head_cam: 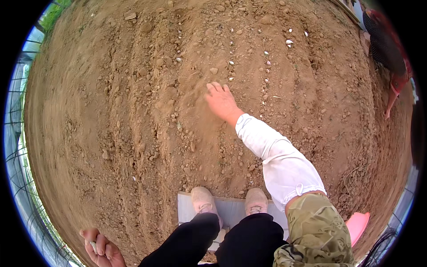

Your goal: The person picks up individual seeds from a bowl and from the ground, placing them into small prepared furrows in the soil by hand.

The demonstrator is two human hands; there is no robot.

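Note:
My right hand point(222, 101), in a white sleeve cover, reaches palm down to the brown soil point(150, 110). Its fingers are spread and the underside is hidden. Just beyond the fingertips lie pale garlic cloves, the nearest being one clove point(231, 79) with another clove point(231, 62) behind it. A second line of cloves point(267, 80) runs to the right in a shallow furrow. At the lower left, my left hand point(101, 248) is raised with curled fingers around a small whitish piece point(93, 247), which looks like a garlic clove.
My shoes point(256, 202) stand on a pale board point(185, 207). A pink plastic container point(358, 227) is by my right elbow. Another person point(383, 43) bends at the right edge, one hand point(387, 111) low. Wire mesh and sheeting point(15, 123) border the left.

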